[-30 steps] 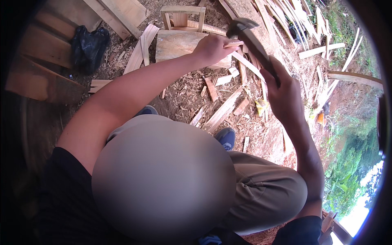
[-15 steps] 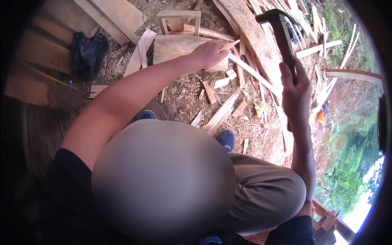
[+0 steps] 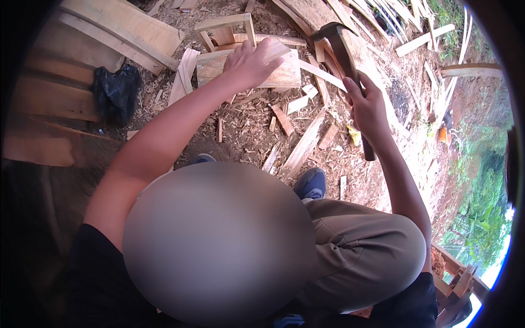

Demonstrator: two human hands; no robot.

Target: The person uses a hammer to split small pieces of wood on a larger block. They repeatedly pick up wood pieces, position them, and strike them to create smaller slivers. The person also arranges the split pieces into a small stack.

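From my remote seat I see earth ground [image 3: 249,143], littered with shavings, nearer me than the left hand [image 3: 249,65]. Left of that hand are broad boards [image 3: 123,33], with a crumpled black bag [image 3: 115,93] beside them. Beyond the right hand [image 3: 367,106], pale strips [image 3: 418,41] lie scattered. To its right I make out a reddish bank [image 3: 476,112] and greenery [image 3: 481,213]. Daylight glares on that side; far left of the left hand, shadow hides detail.

Daylight comes from the right, where sky [image 3: 497,268] glares white and ground [image 3: 410,158] washes pale; boards [image 3: 54,101] at left sit dim. A blurred grey oval [image 3: 219,240] fills the near middle; black vignetting rings the bent edges.
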